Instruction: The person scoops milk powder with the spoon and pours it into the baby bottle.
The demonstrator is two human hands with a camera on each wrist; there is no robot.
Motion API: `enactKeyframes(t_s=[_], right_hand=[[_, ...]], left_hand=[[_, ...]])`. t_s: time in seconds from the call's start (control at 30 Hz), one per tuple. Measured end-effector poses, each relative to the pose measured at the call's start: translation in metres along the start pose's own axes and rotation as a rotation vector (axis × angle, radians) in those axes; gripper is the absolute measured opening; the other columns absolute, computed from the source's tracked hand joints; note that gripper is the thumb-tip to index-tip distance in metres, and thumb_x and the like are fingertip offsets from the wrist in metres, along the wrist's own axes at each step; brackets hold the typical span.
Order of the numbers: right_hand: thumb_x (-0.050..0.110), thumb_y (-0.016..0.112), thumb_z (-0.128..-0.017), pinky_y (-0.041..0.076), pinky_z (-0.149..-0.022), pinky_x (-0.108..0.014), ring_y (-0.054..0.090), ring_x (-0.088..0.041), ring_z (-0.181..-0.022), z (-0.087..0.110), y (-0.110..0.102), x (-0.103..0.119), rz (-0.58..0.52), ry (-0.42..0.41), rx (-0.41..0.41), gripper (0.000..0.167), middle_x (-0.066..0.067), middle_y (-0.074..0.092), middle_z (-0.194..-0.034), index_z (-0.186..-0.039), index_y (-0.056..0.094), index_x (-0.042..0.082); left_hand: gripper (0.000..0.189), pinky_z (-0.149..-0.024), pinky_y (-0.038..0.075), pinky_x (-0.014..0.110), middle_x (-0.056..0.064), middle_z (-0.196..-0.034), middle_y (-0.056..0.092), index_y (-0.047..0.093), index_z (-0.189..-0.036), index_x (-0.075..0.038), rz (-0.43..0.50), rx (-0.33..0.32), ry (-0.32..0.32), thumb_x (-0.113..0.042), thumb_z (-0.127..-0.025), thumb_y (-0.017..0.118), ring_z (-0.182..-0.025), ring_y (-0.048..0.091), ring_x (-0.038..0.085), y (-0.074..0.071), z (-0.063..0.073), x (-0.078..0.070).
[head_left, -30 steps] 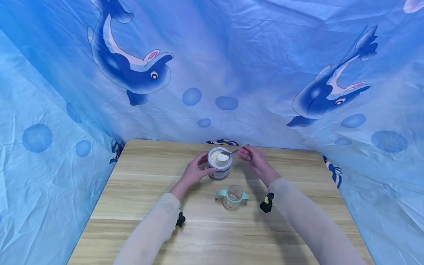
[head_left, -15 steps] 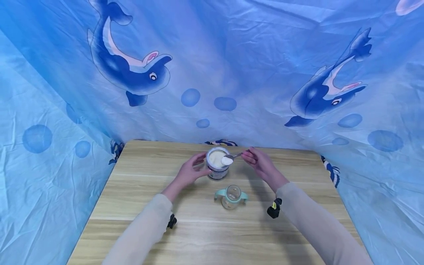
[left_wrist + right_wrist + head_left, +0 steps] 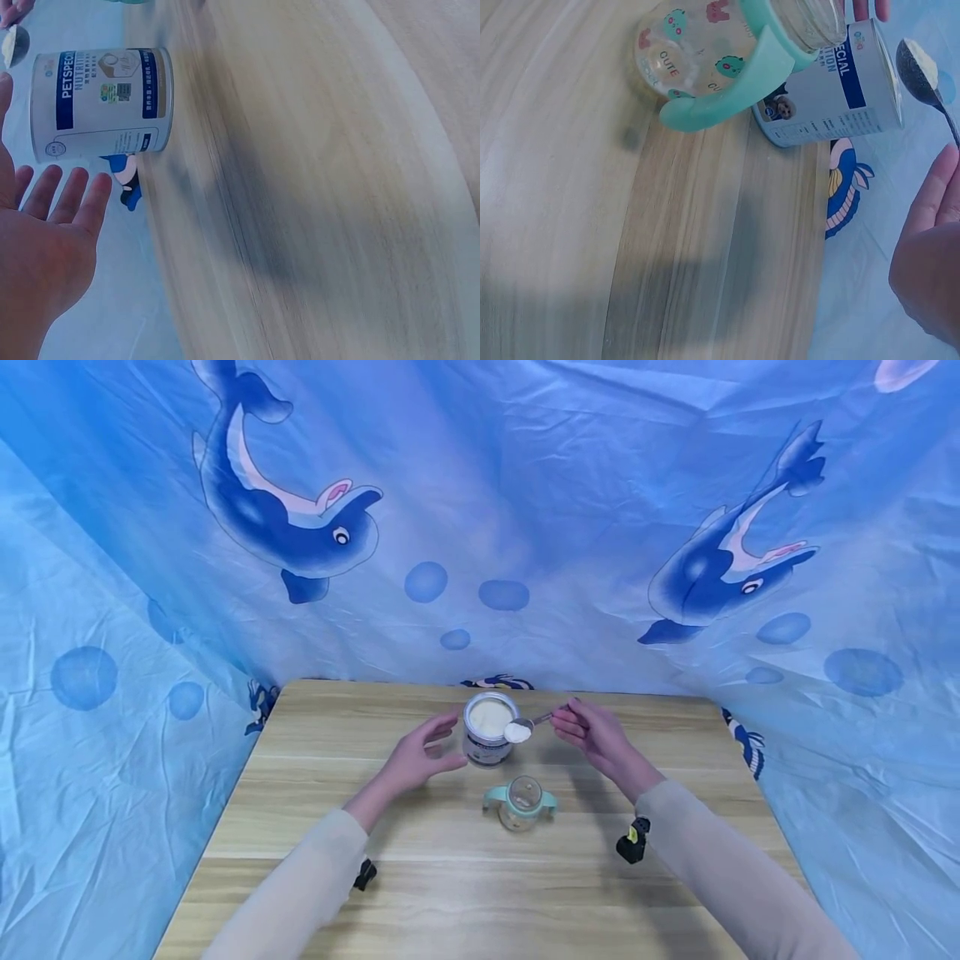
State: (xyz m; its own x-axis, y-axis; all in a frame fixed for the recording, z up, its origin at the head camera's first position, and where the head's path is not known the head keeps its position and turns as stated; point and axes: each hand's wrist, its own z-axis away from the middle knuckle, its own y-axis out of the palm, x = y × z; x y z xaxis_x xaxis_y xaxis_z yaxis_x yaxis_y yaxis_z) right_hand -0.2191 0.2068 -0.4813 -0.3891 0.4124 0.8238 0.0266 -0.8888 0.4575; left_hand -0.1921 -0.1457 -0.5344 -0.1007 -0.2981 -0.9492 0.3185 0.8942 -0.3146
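The table [image 3: 450, 902] is faced in pale wood, streaked from left to right with brown grain. Two things are carried by it, both stood upright, centred toward its far edge. The can [image 3: 486, 745] is placed farther off, open-topped, with pale powder [image 3: 489, 716] held inside. Nearer and slightly to the right, the clear bottle [image 3: 521, 812] is set, flanked by two mint-green handles [image 3: 494, 795].
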Motion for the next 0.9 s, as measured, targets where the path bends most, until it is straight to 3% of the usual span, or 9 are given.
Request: enactKeyframes(t_s=[0.3,0.47,0.7,0.9], right_hand=[[0.021,0.052,-0.115,0.066,-0.086,-0.026,0.080,-0.015,-0.088,0.004,-0.003,-0.003,0.045,0.001,0.003,0.024,-0.004,0.081,-0.093,-0.112,0.069,0.004],[0.020,0.053,-0.115,0.065,-0.087,-0.026,0.080,-0.015,-0.088,0.007,-0.006,-0.005,0.042,0.005,0.015,0.022,-0.005,0.081,-0.093,-0.109,0.069,0.006],[0.019,0.054,-0.114,0.066,-0.086,-0.027,0.080,-0.016,-0.088,0.014,-0.010,-0.006,0.020,-0.007,0.018,0.021,-0.007,0.081,-0.093,-0.116,0.063,0.000],[0.020,0.054,-0.114,0.066,-0.086,-0.026,0.080,-0.015,-0.088,0.023,-0.013,-0.006,0.029,-0.014,0.038,0.021,-0.005,0.081,-0.093,-0.110,0.067,0.004]], left_hand=[[0.085,-0.121,0.046,0.052,0.009,-0.164,0.049,0.048,-0.160,-0.019,-0.005,0.036,-0.018,-0.028,-0.087,0.092,-0.148,0.049,0.036,0.005,0.007,0.003],[0.088,-0.121,0.046,0.053,0.011,-0.162,0.050,0.049,-0.160,-0.016,-0.019,0.059,0.003,-0.029,-0.085,0.093,-0.147,0.050,0.036,0.010,0.011,0.001],[0.088,-0.122,0.045,0.052,0.010,-0.163,0.049,0.048,-0.161,-0.014,-0.065,0.141,0.050,-0.025,-0.085,0.092,-0.147,0.049,0.038,0.018,0.020,-0.005],[0.091,-0.122,0.045,0.048,0.009,-0.164,0.048,0.047,-0.161,-0.014,-0.093,0.199,0.076,-0.026,-0.083,0.094,-0.148,0.049,0.034,0.028,0.023,-0.007]])
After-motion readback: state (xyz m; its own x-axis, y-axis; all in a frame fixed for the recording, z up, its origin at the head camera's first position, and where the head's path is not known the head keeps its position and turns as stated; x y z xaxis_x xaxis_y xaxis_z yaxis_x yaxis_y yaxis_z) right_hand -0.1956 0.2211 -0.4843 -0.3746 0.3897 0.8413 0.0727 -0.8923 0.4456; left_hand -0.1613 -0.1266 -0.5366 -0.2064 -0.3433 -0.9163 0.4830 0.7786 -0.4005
